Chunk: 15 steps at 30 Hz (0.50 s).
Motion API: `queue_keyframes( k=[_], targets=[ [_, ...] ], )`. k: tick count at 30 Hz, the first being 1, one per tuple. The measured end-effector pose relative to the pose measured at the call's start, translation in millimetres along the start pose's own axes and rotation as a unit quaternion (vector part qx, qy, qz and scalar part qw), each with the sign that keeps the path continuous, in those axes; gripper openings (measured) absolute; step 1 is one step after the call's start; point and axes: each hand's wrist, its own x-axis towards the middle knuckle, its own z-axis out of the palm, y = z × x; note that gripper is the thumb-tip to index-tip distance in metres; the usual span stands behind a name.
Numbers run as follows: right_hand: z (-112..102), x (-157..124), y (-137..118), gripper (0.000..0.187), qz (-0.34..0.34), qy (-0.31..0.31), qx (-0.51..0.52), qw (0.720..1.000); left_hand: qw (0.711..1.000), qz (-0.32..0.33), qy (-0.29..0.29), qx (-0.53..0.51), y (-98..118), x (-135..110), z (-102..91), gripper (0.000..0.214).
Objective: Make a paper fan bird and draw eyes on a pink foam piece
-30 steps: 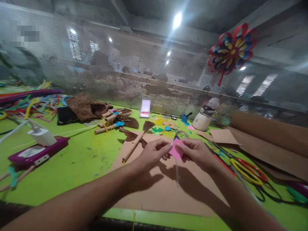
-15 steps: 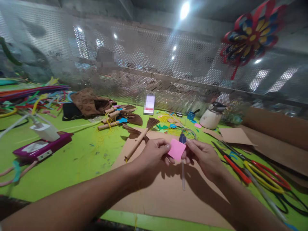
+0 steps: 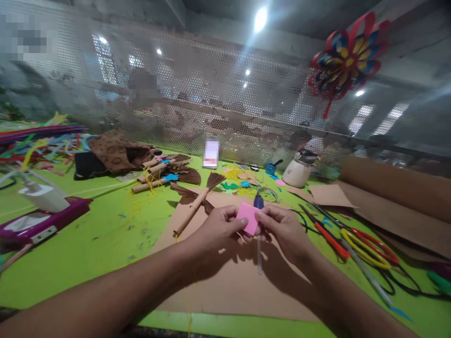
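Near-square pink piece (image 3: 251,219), pinched by left hand (image 3: 223,224) and right hand (image 3: 282,227): face toward viewer, top edge sloping down rightward; pale upright rectangle (image 3: 211,151) blurred, unreadable.

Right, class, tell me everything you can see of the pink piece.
The pink piece is flat, plain and roughly square, perhaps paper or foam; whether layered is unclear. It is held tilted above the brown sheet, the left hand pinching its left side, the right hand its right. Some edges are hidden.
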Motion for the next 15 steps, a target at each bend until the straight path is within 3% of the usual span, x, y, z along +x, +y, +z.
queue_keyframes(
  k=[8,15],
  targets=[
    [3,2,0,0.031,-0.002,-0.005,0.019,1.000,0.998,0.028,0.028,0.047,-1,6,-11.9,0.015],
    [-2,1,4,0.030,-0.040,-0.019,0.034,0.998,0.996,0.044,-0.074,0.011,-3,15,-20.4,0.025]
  ],
)
